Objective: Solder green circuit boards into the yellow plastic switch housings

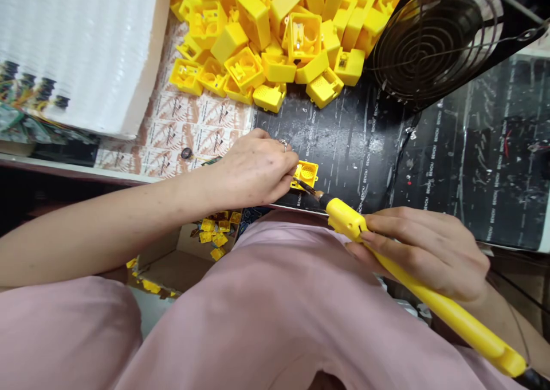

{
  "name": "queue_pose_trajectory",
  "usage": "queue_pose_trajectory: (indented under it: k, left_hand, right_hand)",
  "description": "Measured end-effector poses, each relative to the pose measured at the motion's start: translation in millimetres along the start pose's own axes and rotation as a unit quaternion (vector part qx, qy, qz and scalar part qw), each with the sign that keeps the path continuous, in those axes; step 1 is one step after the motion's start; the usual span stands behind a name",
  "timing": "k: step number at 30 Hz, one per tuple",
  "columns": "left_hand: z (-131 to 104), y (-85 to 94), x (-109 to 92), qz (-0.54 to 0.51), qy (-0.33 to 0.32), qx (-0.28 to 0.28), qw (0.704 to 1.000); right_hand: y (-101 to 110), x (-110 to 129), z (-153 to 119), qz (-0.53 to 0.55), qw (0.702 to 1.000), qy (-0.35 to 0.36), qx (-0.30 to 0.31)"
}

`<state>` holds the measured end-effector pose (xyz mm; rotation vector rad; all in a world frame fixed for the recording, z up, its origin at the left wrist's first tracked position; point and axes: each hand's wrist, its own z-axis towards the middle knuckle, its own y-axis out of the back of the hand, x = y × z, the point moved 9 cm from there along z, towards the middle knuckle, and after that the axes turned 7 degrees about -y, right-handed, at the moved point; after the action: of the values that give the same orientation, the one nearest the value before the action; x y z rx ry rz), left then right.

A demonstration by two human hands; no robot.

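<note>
My right hand (423, 249) is closed around the yellow handle of a soldering iron (447, 307), which slants up to the left. The iron's dark tip reaches into a small open yellow plastic housing (308, 171) on the black bench mat, near its front edge. My left hand (262, 166), a ring on one finger, is closed at the housing's left side and covers part of it. Its fingertips are hidden, so whether they pinch the housing or a small part in it does not show. A small dark round piece (186, 153) with thin leads lies left of that hand.
Many yellow housings (275, 40) are heaped at the back. A black fan unit (429, 46) stands at the right rear. White foam sheeting (81, 46) lies at the left, beside circuit boards with wires (26, 121). Below the bench edge, a cardboard box (189, 258) holds yellow pieces.
</note>
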<state>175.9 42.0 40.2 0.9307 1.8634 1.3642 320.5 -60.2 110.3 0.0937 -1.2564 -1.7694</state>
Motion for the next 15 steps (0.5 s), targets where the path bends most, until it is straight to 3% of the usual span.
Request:
queue_pose_trajectory:
  k: [3, 7, 15]
  left_hand:
    - [0.4, 1.7, 0.8, 0.004, 0.005, 0.003, 1.0]
    - [0.5, 4.1, -0.7, 0.012, -0.003, 0.002, 1.0]
    - [-4.2, 5.7, 6.6, -0.03, -0.026, -0.014, 0.999]
  right_hand:
    - [3.9, 0.2, 0.0, 0.002, 1.0, -0.008, 0.019]
    - [13.5, -12.7, -12.4, 0.004, 0.997, -0.076, 0.01]
    - [9.8, -31.3, -28.8, 0.012, 0.991, -0.127, -0.026]
